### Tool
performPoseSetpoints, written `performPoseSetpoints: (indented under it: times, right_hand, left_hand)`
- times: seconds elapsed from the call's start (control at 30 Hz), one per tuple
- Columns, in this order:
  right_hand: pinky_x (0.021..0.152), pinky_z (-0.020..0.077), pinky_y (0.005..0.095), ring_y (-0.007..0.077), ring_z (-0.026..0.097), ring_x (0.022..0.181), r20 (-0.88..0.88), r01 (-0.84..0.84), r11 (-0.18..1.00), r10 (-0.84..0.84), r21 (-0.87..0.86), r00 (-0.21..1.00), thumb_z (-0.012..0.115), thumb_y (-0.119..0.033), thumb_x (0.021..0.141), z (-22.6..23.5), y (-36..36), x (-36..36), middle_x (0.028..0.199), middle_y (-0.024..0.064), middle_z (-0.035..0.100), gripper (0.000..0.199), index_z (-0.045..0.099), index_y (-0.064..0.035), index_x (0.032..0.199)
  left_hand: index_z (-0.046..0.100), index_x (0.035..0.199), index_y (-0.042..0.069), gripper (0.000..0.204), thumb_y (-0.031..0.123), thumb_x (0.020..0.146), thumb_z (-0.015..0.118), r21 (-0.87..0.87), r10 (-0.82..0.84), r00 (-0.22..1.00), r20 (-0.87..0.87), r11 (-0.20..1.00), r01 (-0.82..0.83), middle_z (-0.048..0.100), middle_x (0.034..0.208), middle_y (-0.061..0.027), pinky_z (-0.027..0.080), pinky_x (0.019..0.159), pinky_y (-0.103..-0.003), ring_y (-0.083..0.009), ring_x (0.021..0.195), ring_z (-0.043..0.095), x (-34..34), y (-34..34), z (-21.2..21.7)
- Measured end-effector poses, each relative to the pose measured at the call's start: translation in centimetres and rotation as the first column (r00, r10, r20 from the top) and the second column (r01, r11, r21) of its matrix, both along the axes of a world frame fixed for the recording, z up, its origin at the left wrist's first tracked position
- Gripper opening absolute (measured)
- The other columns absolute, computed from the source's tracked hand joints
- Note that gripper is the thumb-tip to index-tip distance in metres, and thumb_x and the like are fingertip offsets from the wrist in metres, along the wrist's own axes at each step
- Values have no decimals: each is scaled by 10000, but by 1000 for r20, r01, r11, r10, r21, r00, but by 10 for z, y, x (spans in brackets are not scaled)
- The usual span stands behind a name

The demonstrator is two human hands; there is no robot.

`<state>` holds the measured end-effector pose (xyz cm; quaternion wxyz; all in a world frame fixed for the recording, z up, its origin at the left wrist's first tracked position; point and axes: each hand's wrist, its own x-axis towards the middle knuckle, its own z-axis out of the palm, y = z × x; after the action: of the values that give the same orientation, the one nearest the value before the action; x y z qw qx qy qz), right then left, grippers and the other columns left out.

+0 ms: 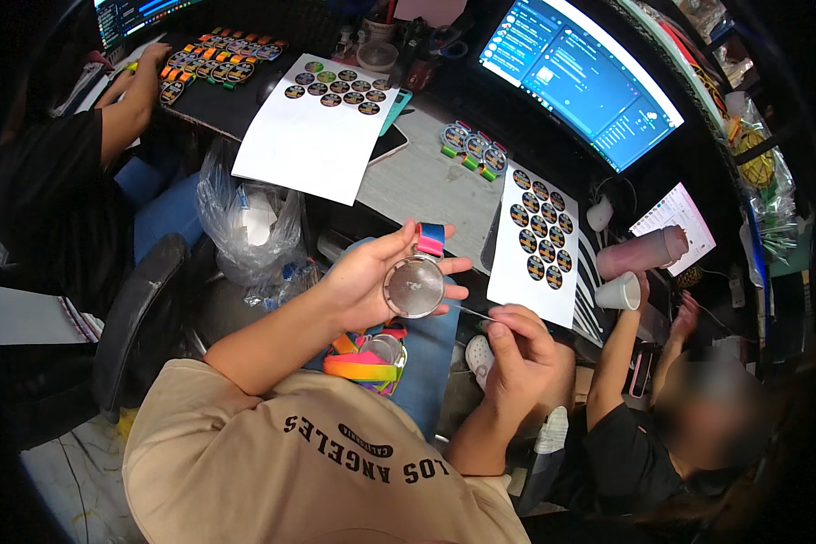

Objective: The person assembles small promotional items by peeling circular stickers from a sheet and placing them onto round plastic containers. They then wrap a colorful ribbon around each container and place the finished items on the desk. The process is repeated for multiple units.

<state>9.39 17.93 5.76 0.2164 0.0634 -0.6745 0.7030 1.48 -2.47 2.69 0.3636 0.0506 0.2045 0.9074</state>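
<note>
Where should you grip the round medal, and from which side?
By its rim, from the left, as the left hand does. The medal is a flat disc facing up; edge grips keep its face bare, and the ribbon blocks the top.

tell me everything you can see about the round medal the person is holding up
The medal is a flat round disc with a silvery, metallic-looking rim and a dull grey, blank face turned toward the camera. A short ribbon loop in pink and blue sits at its top edge. The left hand holds it up over the lap, thumb above by the ribbon and fingers wrapped behind its right edge. The right hand is just below and right, pinching something thin and pale that points at the disc's lower edge; whether it touches is unclear.
</note>
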Motion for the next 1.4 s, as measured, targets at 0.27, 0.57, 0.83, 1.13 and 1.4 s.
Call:
performPoseSetpoints:
  times: [0.27, 0.57, 0.83, 1.13, 1.4]
  right_hand:
    - [719, 552, 246, 137, 672, 782, 264, -67, 984, 109, -165, 958, 736, 62, 858, -16, -14, -12, 934, 126, 726, 195, 704, 85, 1049]
    - [672, 519, 213, 114, 661, 766, 298, -156, 968, 210, -194, 931, 725, 73, 846, -6, -18, -20, 921, 148, 734, 555, 490, 68, 1348]
    - [649, 478, 179, 99, 663, 788, 297, -204, 967, 241, -153, 924, 703, 108, 861, -1, -18, -22, 910, 150, 739, 453, 500, 43, 1261]
    - [734, 564, 248, 167, 701, 815, 301, -223, 964, 256, -142, 919, 689, 112, 873, -6, -18, -25, 933, 185, 733, 397, 501, 55, 1218]
    - [769, 584, 280, 164, 695, 876, 310, -259, 958, 286, -126, 907, 685, 103, 883, -6, -15, -25, 965, 167, 719, 361, 519, 53, 1200]
  left_hand:
    - [290, 1540, -13, 631, 423, 1086, 344, 27, -3, 1000, -19, 1000, 3, 456, 1488, -266, 476, 1071, -485, -405, 1294, 552, 0, 7, -6]
    - [359, 1497, 1, 605, 450, 1092, 327, 52, -48, 999, 16, 998, 47, 527, 1427, -232, 529, 1008, -435, -317, 1223, 616, -2, 12, -11]
    - [281, 1537, -15, 621, 424, 1098, 299, 72, -76, 997, -4, 995, 76, 453, 1490, -265, 499, 1054, -458, -365, 1298, 560, -1, 13, -6]
    - [276, 1542, -21, 635, 434, 1099, 295, 64, -77, 997, -9, 995, 77, 484, 1467, -244, 501, 1052, -436, -340, 1273, 583, 1, 14, -7]
    - [326, 1504, -19, 613, 440, 1100, 301, 56, -62, 998, 18, 997, 60, 539, 1405, -222, 566, 956, -380, -256, 1163, 649, 3, 15, -4]
